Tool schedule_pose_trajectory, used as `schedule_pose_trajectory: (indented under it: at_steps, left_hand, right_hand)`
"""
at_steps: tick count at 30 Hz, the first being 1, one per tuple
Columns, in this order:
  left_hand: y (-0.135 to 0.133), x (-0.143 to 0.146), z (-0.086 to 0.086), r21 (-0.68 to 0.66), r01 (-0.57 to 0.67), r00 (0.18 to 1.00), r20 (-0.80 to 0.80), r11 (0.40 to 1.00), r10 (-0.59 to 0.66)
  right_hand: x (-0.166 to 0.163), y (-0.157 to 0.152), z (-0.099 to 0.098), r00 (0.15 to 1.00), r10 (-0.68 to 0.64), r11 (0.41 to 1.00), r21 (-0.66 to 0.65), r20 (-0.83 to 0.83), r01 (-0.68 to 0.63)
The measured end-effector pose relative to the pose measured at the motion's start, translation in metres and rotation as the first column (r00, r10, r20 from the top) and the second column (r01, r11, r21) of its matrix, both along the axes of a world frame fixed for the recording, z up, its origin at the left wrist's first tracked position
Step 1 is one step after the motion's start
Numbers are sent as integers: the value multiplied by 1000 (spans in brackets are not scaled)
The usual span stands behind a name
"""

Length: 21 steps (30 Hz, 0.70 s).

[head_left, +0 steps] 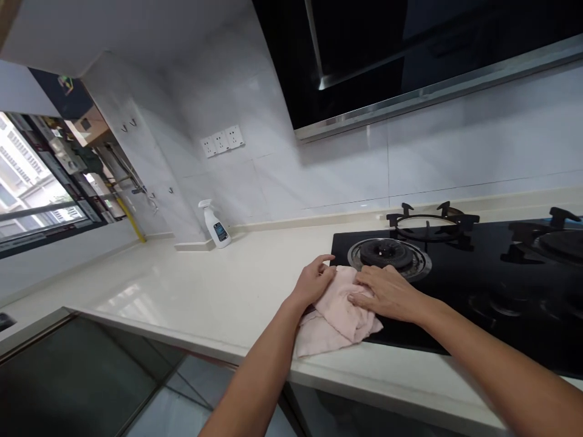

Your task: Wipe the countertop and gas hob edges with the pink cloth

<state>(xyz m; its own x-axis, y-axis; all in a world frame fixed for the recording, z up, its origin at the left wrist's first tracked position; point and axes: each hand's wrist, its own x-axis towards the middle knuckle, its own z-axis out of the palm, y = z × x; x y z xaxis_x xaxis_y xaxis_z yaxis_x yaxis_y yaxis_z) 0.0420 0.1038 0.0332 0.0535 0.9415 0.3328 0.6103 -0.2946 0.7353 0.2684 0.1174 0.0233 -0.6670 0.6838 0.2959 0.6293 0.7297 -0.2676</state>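
Observation:
A crumpled pale pink cloth (pixel 334 318) lies at the left edge of the black glass gas hob (pixel 460 285), partly on the cream countertop (pixel 204 285). My left hand (pixel 314 282) grips the cloth's left side with curled fingers. My right hand (pixel 387 294) lies on top of the cloth's right part, fingers pressed together on it. A round burner (pixel 389 255) with its pan support lifted off sits just behind both hands.
A black pan support (pixel 432 221) rests at the hob's back. A white spray bottle (pixel 216 224) stands by the tiled wall. A dark extractor hood (pixel 410 54) hangs above. Wall sockets (pixel 221 141) and a window (pixel 36 194) lie to the left.

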Motion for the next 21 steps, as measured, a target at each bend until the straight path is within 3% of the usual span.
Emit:
schedule_pose_trajectory:
  at_steps: [4, 7, 11, 13, 16, 21]
  left_hand:
    - [-4, 7, -3, 127, 65, 991, -126, 990, -49]
    - [-2, 6, -5, 196, 31, 996, -86, 980, -14]
    - [5, -3, -8, 231, -111, 994, 40, 967, 104]
    - [6, -8, -10, 203, -80, 996, 41, 976, 74]
    - [7, -11, -14, 59, 65, 998, 12, 996, -66]
    - [4, -5, -21, -58, 207, 978, -29, 977, -208]
  right_hand:
    - [-1, -5, 0, 991, 73, 994, 87, -114, -64]
    - [-9, -4, -8, 952, 167, 986, 65, -256, -155]
    - [-25, -9, -13, 975, 179, 983, 58, -133, -172]
    - [-30, -20, -11, 984, 173, 982, 89, -42, -169]
    - [-24, -42, -10, 993, 112, 985, 127, 35, -116]
    - [31, -61, -26, 994, -100, 958, 273, 50, 83]
